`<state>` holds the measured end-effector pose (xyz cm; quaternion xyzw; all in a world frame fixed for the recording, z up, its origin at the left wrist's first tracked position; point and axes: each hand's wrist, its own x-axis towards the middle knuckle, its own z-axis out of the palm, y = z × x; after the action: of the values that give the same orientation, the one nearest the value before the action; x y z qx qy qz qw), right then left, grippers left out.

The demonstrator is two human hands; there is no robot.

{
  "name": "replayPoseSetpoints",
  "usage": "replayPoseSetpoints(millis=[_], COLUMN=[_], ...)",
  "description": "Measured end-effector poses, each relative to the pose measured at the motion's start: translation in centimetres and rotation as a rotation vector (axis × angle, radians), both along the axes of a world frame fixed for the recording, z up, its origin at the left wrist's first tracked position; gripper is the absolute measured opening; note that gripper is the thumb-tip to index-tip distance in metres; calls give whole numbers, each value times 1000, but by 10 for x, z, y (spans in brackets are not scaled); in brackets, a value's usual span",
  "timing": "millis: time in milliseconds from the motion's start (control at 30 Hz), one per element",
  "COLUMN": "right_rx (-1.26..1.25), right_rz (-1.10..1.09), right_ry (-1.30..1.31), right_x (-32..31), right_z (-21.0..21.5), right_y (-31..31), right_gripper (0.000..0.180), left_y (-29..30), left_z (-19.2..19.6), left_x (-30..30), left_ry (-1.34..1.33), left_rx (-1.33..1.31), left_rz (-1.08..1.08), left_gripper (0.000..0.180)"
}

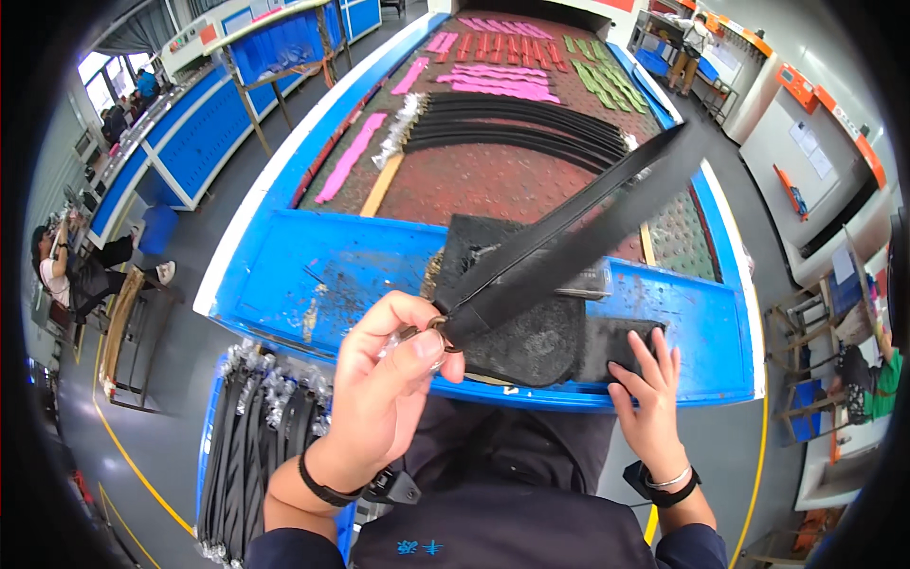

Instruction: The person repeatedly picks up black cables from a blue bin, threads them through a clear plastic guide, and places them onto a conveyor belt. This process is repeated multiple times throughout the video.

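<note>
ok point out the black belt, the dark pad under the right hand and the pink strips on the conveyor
black belt [569, 237], head view, middle of the strap
dark pad [607, 343], head view, bare top left of the fingers
pink strips [498, 83], head view, middle of the long pink pieces

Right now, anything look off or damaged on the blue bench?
The blue bench top is scuffed, paint worn through in streaks left of the dark pad. Otherwise tidy: the left hand holds a black strap by its metal ring end, the right hand rests on a dark block. Nothing spilled.
</note>
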<state>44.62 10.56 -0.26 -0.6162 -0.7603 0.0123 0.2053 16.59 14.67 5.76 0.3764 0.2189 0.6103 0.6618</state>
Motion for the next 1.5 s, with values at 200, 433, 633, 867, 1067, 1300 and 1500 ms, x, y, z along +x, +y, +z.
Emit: replayPoseSetpoints(millis=[200, 433, 633, 867, 1067, 1300, 1500], right_rx=[96, 146, 298, 389, 377, 401, 343], right_rz=[-80, -137, 59, 351, 259, 167, -195], right_ry=[1, -59, 67, 325, 342, 468, 346], right_x=[4, 5, -13, -67, -77, -50, 51], right_z=[3, 9, 45, 84, 80, 102, 121], right_y=[-4, -7, -15, 6, 13, 5, 32], right_gripper=[15, 13, 18, 31, 25, 17, 13], left_y=[3, -1, -6, -19, -18, -9, 41], left_z=[9, 11, 8, -4, -12, 8, 38], left_x=[-1, 3, 22, 61, 68, 38, -44], left_ry=[-338, -381, -302, -195, -100, 327, 788], left_rx=[-236, -224, -172, -137, -127, 212, 426], left_rz=[-194, -258, -292, -269, -215, 5, 447], left_gripper=[8, 5, 7, 10, 10, 17, 14])
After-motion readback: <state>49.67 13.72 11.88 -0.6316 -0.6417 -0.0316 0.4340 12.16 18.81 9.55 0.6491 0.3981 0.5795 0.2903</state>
